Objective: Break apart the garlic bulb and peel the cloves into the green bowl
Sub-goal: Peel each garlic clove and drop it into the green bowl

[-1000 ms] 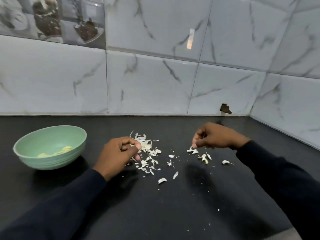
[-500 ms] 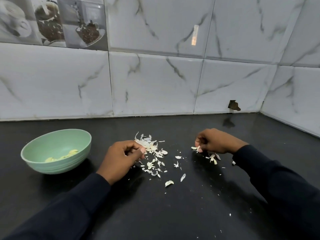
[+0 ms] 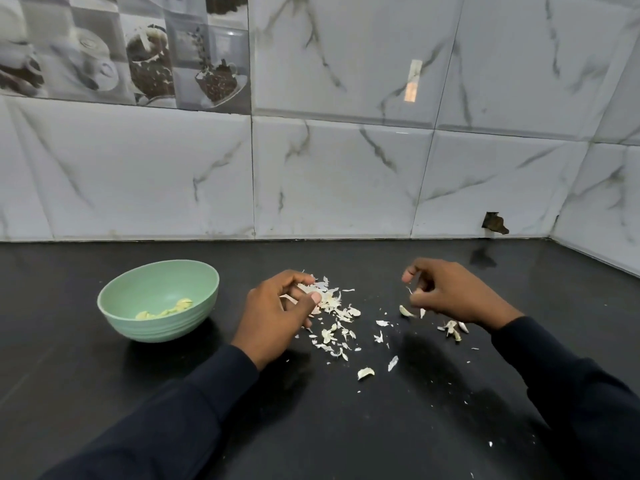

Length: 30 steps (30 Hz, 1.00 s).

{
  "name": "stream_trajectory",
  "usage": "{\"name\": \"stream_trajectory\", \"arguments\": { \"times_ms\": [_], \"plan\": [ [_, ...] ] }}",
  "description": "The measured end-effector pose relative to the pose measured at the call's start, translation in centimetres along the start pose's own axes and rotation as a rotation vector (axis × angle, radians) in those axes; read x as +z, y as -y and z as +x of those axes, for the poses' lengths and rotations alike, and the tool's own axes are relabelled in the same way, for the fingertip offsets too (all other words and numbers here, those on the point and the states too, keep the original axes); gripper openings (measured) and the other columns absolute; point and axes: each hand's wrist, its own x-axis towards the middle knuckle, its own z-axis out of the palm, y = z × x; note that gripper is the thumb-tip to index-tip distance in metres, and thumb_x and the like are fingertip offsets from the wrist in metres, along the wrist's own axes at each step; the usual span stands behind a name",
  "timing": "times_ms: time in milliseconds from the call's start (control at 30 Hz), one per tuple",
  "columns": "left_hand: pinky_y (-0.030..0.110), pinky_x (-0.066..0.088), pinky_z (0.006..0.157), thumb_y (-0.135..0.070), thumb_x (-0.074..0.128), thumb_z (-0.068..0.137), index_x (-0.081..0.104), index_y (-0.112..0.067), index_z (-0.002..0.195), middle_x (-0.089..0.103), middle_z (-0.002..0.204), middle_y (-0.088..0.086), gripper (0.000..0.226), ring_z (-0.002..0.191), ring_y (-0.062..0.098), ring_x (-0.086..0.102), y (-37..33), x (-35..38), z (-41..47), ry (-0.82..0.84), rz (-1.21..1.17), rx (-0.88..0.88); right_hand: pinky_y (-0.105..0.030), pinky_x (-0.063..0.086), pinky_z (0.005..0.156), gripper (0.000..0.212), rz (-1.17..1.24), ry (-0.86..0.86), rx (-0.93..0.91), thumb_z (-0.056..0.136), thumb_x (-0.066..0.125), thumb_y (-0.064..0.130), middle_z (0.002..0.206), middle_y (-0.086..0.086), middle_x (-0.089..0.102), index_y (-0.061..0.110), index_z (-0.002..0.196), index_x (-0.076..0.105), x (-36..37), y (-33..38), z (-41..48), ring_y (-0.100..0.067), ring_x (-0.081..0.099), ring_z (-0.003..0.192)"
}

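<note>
Black counter [image 3: 173, 393]: glossy dark top; it carried everything noted below.
Green bowl [image 3: 156, 329]: stood upright at the left of the counter, near the left hand but not touching it.
Peeled cloves [image 3: 166, 309]: pale yellow pieces lay on the floor of the bowl, toward its near side.
Left hand [image 3: 277, 317]: hovered low at the left edge of the skin pile, palm turned inward, fingers curled, thumb pressed across toward the fingertips.
Garlic piece [image 3: 304, 289]: a pale scrap was clamped between that thumb and the curled fingers. Most of it was hidden, so clove or skin could not be told.
Skin pile [image 3: 332, 303]: white papery flakes were scattered on the counter just right of the left hand, thinning out toward the viewer.
Right hand [image 3: 446, 292]: was raised slightly off the counter, well apart from the left hand, with fingers curled and the forefinger lifted away from the others.
Skin sliver [image 3: 409, 290]: a thin pale strip showed at the right fingertips. Whether it was pinched or merely clinging could not be told.
Loose shell [image 3: 405, 311]: a curved pale piece lay on the counter just below the right fingers.
Scraps [image 3: 453, 329]: a small cluster lay under the right wrist.
Sleeves [image 3: 571, 393]: dark, covering both forearms to the wrist.
</note>
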Motion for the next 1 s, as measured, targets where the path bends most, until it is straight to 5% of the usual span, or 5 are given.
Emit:
{"name": "stream_trajectory", "arguments": {
  "times_ms": [167, 333, 433, 700, 1000],
  "plan": [
    [0.032, 0.057, 0.063, -0.012, 0.083, 0.082, 0.070, -0.012, 0.111, 0.076, 0.084, 0.011, 0.031, 0.072, 0.033, 0.075, -1.5, 1.3, -0.9, 0.129, -0.253, -0.074, -0.021, 0.052, 0.055, 0.014, 0.769, 0.036, -0.068, 0.096, 0.060, -0.004, 0.071, -0.008, 0.069, -0.013, 0.093, 0.070, 2.6, 5.8, -1.2, -0.015, 0.062, 0.058],
    [0.025, 0.057, 0.063, 0.000, 0.081, 0.082, 0.071, -0.002, 0.102, 0.075, 0.079, 0.019, 0.023, 0.070, 0.026, 0.075, -2.1, 1.2, -0.9, 0.052, -0.305, -0.055, -0.028, 0.062, 0.075, 0.017, 1.046, 0.082, -0.093, 0.088, 0.072, -0.002, 0.090, -0.027, 0.074, -0.014, 0.100, 0.071, 6.2, 8.8, -0.8, -0.029, 0.073, 0.080],
    [0.023, 0.058, 0.064, 0.002, 0.078, 0.084, 0.076, -0.005, 0.091, 0.077, 0.075, 0.011, 0.010, 0.072, 0.026, 0.077, -1.7, 0.8, -0.5, 0.000, -0.206, -0.030, -0.030, 0.064, 0.080, 0.017, 1.024, 0.075, -0.131, 0.089, 0.073, 0.000, 0.094, -0.029, 0.075, -0.010, 0.103, 0.074, 6.9, 8.8, -0.9, -0.033, 0.074, 0.087],
    [0.038, 0.064, 0.070, -0.003, 0.079, 0.085, 0.077, -0.015, 0.080, 0.075, 0.068, 0.001, 0.013, 0.066, 0.014, 0.075, -1.5, 1.0, -0.4, -0.003, 0.056, 0.017, -0.028, 0.055, 0.061, 0.011, 0.611, 0.056, -0.195, 0.094, 0.070, 0.010, 0.067, -0.012, 0.074, 0.002, 0.087, 0.074, 6.5, 9.0, -1.4, -0.018, 0.069, 0.057],
    [0.034, 0.062, 0.067, 0.010, 0.074, 0.084, 0.074, -0.003, 0.078, 0.074, 0.072, 0.019, 0.015, 0.066, 0.029, 0.075, -1.8, 1.3, -0.6, 0.016, -0.152, -0.061, -0.023, 0.039, 0.042, 0.020, 0.716, 0.028, -0.140, 0.088, 0.064, 0.005, 0.057, -0.019, 0.058, -0.003, 0.069, 0.062, 6.9, 9.3, -1.8, -0.024, 0.049, 0.048]
  ]
}}
